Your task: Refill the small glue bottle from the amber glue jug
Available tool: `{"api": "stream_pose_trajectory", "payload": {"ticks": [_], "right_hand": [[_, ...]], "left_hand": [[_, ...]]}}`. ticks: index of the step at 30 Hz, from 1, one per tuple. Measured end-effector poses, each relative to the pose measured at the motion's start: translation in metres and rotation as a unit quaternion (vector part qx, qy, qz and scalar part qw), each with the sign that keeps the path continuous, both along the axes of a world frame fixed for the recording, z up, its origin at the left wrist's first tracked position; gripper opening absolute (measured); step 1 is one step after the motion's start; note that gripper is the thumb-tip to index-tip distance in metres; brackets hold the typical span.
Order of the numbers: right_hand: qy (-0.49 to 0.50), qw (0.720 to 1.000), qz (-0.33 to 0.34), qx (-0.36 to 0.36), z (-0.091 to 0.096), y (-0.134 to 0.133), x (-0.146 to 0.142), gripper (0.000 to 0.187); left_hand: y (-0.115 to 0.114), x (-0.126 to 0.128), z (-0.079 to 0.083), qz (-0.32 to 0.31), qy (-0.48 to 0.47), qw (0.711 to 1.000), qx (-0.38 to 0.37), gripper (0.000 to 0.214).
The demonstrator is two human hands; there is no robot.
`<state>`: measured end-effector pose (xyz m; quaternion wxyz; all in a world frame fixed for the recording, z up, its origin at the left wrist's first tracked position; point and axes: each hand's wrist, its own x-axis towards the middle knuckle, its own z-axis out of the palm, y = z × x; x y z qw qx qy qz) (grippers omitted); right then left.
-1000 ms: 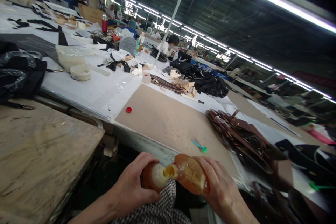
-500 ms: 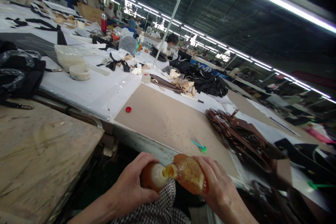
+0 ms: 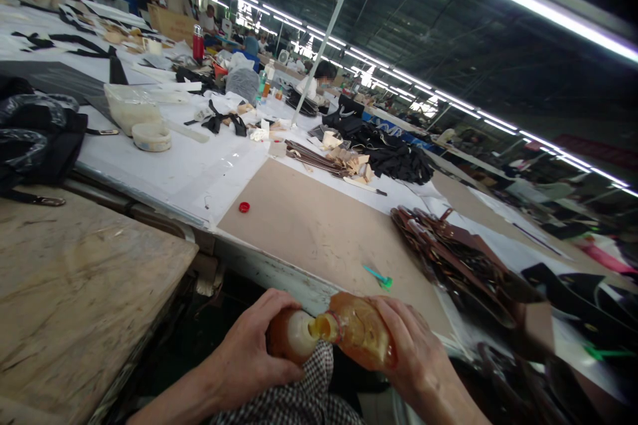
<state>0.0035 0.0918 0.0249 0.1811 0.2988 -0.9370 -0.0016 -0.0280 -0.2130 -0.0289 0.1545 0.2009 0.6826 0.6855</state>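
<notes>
My right hand (image 3: 413,352) is wrapped round an amber plastic bottle (image 3: 361,332) tipped sideways, its mouth pointing left. Yellowish liquid shows at that mouth, which meets the opening of a smaller brownish container (image 3: 289,339) that my left hand (image 3: 249,352) grips over my lap. Checked cloth (image 3: 299,398) lies under both. A small red cap (image 3: 244,207) rests on the brown board (image 3: 319,226) of the worktable ahead.
A green tool (image 3: 379,277) lies on the board near the edge. Brown leather straps (image 3: 448,252) pile at right, black bags (image 3: 34,139) at left, a worn wooden bench (image 3: 74,279) lower left. Tape roll (image 3: 151,137), black fabric (image 3: 393,159), and several people are farther back.
Both hands and the two containers stay as they were; only the camera view shifts very slightly.
</notes>
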Motion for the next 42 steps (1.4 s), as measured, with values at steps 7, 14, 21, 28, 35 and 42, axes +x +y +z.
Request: {"api": "stream_pose_trajectory", "payload": {"ticks": [7, 14, 21, 28, 35, 42], "right_hand": [[0.036, 0.998, 0.033, 0.027, 0.004, 0.005, -0.006, 0.045], [0.018, 0.999, 0.018, 0.046, 0.01, 0.004, -0.006, 0.041], [0.022, 0.999, 0.032, 0.034, 0.008, 0.003, -0.008, 0.045], [0.019, 0.999, 0.028, 0.016, 0.005, 0.005, -0.007, 0.049], [-0.009, 1.0, -0.008, 0.004, -0.002, 0.004, 0.0, 0.053], [-0.019, 1.0, -0.015, -0.002, -0.003, 0.003, 0.002, 0.053]], "left_hand": [[0.001, -0.002, -0.003, -0.005, -0.008, 1.0, -0.001, 0.069], [0.001, 0.0, -0.004, -0.005, -0.01, 1.0, 0.006, 0.07], [0.001, 0.0, -0.003, -0.001, -0.007, 1.0, 0.007, 0.072], [0.002, -0.001, -0.003, 0.0, -0.006, 1.0, 0.01, 0.072], [0.001, 0.0, -0.002, 0.001, -0.002, 1.0, 0.001, 0.071], [0.001, -0.001, -0.002, 0.007, 0.001, 1.0, -0.001, 0.07]]}}
